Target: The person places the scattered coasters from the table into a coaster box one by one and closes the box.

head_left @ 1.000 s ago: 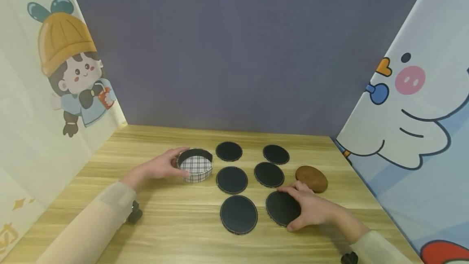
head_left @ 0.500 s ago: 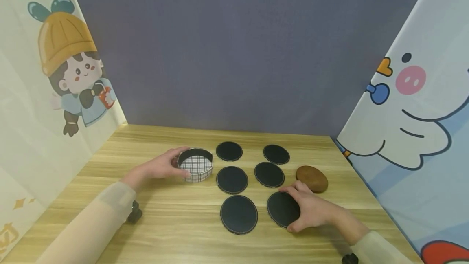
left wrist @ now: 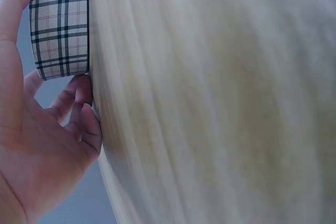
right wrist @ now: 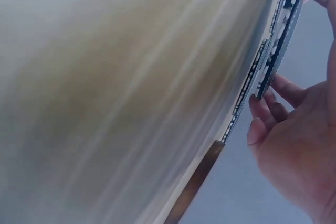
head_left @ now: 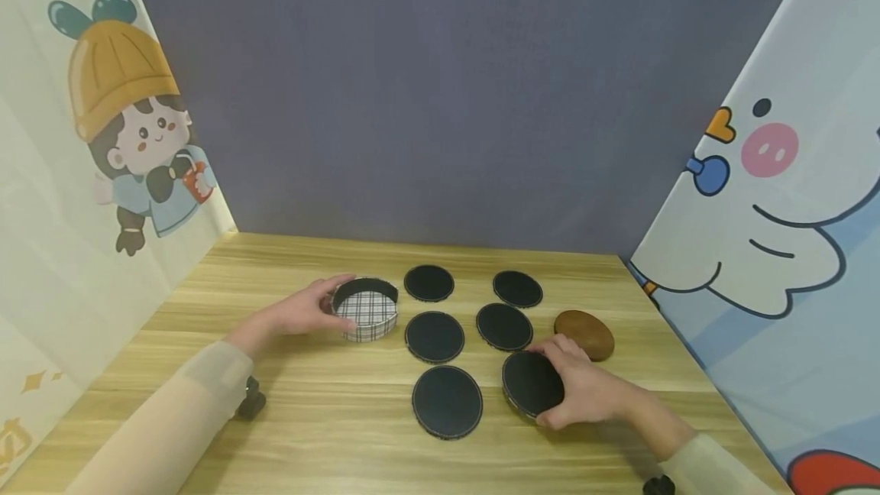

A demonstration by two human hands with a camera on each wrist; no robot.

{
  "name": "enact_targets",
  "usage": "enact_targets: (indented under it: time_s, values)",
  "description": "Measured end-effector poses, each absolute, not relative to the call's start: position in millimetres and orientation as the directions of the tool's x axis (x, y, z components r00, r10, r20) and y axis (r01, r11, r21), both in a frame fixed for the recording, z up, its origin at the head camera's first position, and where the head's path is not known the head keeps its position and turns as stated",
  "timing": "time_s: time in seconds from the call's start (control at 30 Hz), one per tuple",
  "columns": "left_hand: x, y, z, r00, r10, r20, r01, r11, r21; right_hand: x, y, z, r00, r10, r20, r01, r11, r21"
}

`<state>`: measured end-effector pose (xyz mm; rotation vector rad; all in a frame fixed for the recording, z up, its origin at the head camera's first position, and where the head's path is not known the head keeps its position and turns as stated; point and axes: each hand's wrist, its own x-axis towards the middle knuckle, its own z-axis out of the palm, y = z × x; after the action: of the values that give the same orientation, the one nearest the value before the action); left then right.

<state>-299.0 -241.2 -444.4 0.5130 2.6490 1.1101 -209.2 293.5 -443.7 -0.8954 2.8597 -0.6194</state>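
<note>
A round plaid box (head_left: 366, 310), open on top, stands left of centre on the wooden table (head_left: 330, 418). My left hand (head_left: 323, 308) grips its left wall, thumb in front and fingers behind; the left wrist view shows the plaid box (left wrist: 59, 24) between thumb and curled fingers (left wrist: 79, 103). Several black round coasters lie in two columns. My right hand (head_left: 576, 386) grips the near-right black coaster (head_left: 529, 382) by its edges, with the side under my hand tilted up off the table. In the right wrist view the fingertips (right wrist: 258, 124) sit under that coaster's rim (right wrist: 278, 51).
A brown round coaster (head_left: 584, 333) lies just beyond my right hand. Another black coaster (head_left: 447, 401) lies beside the held one, with others (head_left: 435, 336) behind. Cartoon-printed panels wall the table on the left and right, and a grey backdrop stands behind it.
My right hand has closed round the near-right coaster and tipped its edge up from the table. The left hand and the plaid box have stayed put.
</note>
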Motion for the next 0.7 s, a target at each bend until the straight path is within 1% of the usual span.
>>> enact_targets:
  time_s: [0.23, 0.4, 0.7]
  values:
    - [-299, -241, -445, -0.915, 0.396, -0.075, 0.222, 0.649, 0.728, -213, 286, -439, -0.844, -0.532, 0.072, -0.513, 0.758, -0.403]
    - [-299, -241, -446, -0.913, 0.402, -0.073, 0.220, 0.633, 0.742, -217, 278, -434, -0.847, -0.518, 0.122, -0.517, 0.747, -0.419]
    - [-295, -239, -444, -0.911, 0.403, -0.083, 0.198, 0.608, 0.769, -227, 261, -430, -0.851, -0.507, 0.134, -0.510, 0.738, -0.443]
